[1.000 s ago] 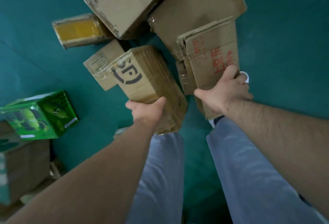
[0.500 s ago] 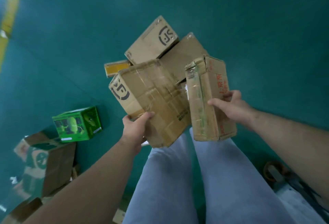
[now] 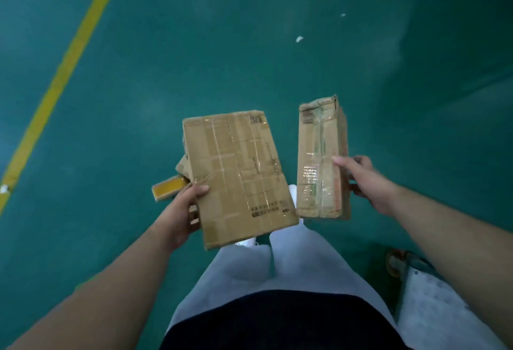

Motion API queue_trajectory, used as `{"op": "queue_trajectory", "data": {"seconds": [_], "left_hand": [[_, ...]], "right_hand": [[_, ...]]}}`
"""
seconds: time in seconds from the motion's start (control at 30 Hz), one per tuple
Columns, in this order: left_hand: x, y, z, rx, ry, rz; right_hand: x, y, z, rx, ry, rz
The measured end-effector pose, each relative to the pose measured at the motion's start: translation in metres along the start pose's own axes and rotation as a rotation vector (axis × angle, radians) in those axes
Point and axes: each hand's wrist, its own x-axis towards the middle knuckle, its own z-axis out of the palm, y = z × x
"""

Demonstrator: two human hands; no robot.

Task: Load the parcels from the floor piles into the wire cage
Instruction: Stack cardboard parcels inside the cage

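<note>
I hold two brown cardboard parcels in the air over the green floor. My left hand grips the near left edge of the wider taped parcel, thumb on top. My right hand grips the right side of the narrower taped parcel, which stands on edge with red print along its side. Part of a yellow-faced box on the floor shows beside the wider parcel's left edge. No wire cage shows in this frame.
A yellow line runs diagonally across the green floor at left. At the bottom right stands a pale metal platform with an orange wheel. My legs and white shoes are below the parcels.
Both parcels have risen off the floor pile and been carried away. The view has swung from the pile to open floor, so the other boxes have mostly left the frame.
</note>
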Motion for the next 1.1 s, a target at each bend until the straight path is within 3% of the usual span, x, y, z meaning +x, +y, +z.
{"op": "queue_trajectory", "data": {"seconds": [0.17, 0.23, 0.33, 0.7, 1.1], "left_hand": [[-0.017, 0.014, 0.005, 0.202, -0.212, 0.042], [-0.027, 0.012, 0.016, 0.281, -0.299, 0.042], [-0.048, -0.006, 0.042, 0.419, -0.432, 0.036], [-0.137, -0.126, 0.192, 0.938, -0.791, 0.013], [-0.251, -0.4, 0.354, 1.252, -0.886, -0.104]], "right_hand": [[-0.095, 0.06, 0.004, -0.052, 0.425, 0.037], [-0.133, 0.092, 0.016, -0.161, 0.631, 0.15], [-0.19, 0.137, 0.037, -0.176, 0.793, 0.337], [-0.317, 0.318, 0.037, 0.354, 0.992, 0.515], [-0.473, 0.604, -0.004, 0.758, 1.113, 0.785]]}}
